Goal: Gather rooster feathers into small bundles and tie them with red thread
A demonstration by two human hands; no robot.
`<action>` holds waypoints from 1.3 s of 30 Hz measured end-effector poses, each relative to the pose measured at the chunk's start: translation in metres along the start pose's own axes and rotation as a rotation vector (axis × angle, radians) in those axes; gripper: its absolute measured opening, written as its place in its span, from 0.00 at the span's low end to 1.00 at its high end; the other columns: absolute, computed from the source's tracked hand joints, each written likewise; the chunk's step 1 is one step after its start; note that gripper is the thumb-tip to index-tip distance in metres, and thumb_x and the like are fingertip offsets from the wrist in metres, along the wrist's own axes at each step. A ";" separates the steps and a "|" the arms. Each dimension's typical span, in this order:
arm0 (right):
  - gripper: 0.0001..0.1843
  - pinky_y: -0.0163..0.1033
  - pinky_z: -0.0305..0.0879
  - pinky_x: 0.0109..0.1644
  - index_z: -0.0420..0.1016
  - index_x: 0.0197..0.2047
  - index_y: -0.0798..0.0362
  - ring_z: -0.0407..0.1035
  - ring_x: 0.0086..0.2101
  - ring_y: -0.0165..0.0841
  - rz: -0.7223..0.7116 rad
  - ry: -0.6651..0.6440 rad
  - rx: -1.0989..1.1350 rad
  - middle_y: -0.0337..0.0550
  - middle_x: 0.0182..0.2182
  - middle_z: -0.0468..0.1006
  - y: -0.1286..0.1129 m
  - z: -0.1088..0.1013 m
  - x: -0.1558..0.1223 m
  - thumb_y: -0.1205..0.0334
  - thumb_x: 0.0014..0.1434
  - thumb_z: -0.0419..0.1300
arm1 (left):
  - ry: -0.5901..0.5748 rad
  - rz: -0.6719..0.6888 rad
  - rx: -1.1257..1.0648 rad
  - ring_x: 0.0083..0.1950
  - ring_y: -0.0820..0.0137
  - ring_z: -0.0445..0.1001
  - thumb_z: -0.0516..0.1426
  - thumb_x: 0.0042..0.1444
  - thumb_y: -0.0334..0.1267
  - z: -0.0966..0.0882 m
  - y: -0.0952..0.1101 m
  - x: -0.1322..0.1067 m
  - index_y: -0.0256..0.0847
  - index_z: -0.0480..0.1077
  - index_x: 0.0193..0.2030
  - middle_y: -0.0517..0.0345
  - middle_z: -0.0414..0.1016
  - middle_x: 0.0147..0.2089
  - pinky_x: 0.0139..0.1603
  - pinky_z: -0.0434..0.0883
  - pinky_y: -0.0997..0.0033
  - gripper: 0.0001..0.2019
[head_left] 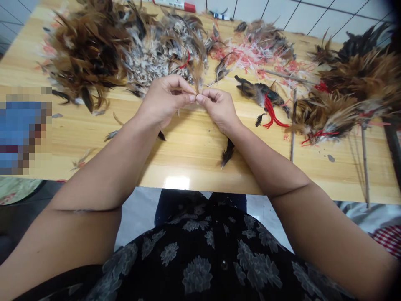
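Note:
My left hand [167,98] and my right hand [220,108] meet above the middle of the wooden table [194,163]. Thumb and forefinger of each are pinched on a small bunch of brown feathers [197,73], whose tips point away from me. The bunch's lower ends are hidden by my fingertips. Just beyond my left hand lies a heap of grey-white feathers [153,52]. To the right of my right hand rest some dark feathers [250,90] with red strips [272,112] across them.
A large brown feather heap [90,50] fills the back left. Pink strings [241,54] lie behind my hands. Feather bundles [332,113] and thin sticks [293,125] are at right, one stick [365,163] overhanging the front edge. A red-capped marker [178,5] lies by the tiled wall.

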State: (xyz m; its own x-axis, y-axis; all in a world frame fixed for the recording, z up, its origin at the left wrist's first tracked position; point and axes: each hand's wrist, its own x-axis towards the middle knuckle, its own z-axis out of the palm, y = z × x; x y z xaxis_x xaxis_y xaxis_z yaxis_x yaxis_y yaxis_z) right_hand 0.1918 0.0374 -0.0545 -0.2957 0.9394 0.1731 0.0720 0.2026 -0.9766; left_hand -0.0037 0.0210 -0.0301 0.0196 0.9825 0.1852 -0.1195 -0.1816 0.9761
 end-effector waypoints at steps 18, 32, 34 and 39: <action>0.30 0.43 0.75 0.59 0.80 0.40 0.48 0.74 0.45 0.36 -0.103 -0.114 -0.147 0.39 0.39 0.81 0.014 -0.002 0.001 0.32 0.79 0.78 | -0.167 -0.096 -0.091 0.53 0.51 0.95 0.94 0.63 0.50 -0.019 -0.016 -0.001 0.45 0.84 0.45 0.55 0.86 0.40 0.52 0.90 0.59 0.27; 0.35 0.41 0.78 0.55 0.80 0.42 0.49 0.75 0.46 0.34 -0.053 -0.099 -0.010 0.39 0.39 0.80 0.004 0.002 -0.002 0.26 0.70 0.85 | 0.029 -0.344 -0.193 0.45 0.66 0.91 0.71 0.88 0.24 -0.004 0.036 -0.011 0.43 0.78 0.43 0.61 0.81 0.35 0.51 0.87 0.72 0.18; 0.35 0.41 0.79 0.55 0.79 0.41 0.48 0.75 0.45 0.34 -0.048 -0.088 -0.021 0.39 0.39 0.81 0.000 0.002 -0.003 0.27 0.70 0.85 | 0.018 -0.326 -0.177 0.37 0.73 0.85 0.65 0.90 0.20 0.000 0.038 -0.011 0.41 0.77 0.39 0.60 0.80 0.34 0.43 0.81 0.78 0.22; 0.34 0.40 0.78 0.53 0.78 0.39 0.48 0.74 0.44 0.35 0.010 -0.062 -0.042 0.39 0.38 0.81 -0.013 0.003 -0.007 0.30 0.69 0.86 | -0.040 -0.263 -0.152 0.33 0.70 0.81 0.82 0.78 0.27 -0.006 0.018 -0.001 0.44 0.76 0.35 0.63 0.77 0.30 0.37 0.82 0.75 0.24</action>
State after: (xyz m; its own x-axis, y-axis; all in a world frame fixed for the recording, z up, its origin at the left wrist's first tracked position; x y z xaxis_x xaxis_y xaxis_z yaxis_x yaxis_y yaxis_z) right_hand 0.1899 0.0271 -0.0439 -0.3531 0.9229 0.1536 0.1148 0.2057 -0.9719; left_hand -0.0123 0.0172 -0.0129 0.1086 0.9920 -0.0642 -0.2526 0.0900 0.9634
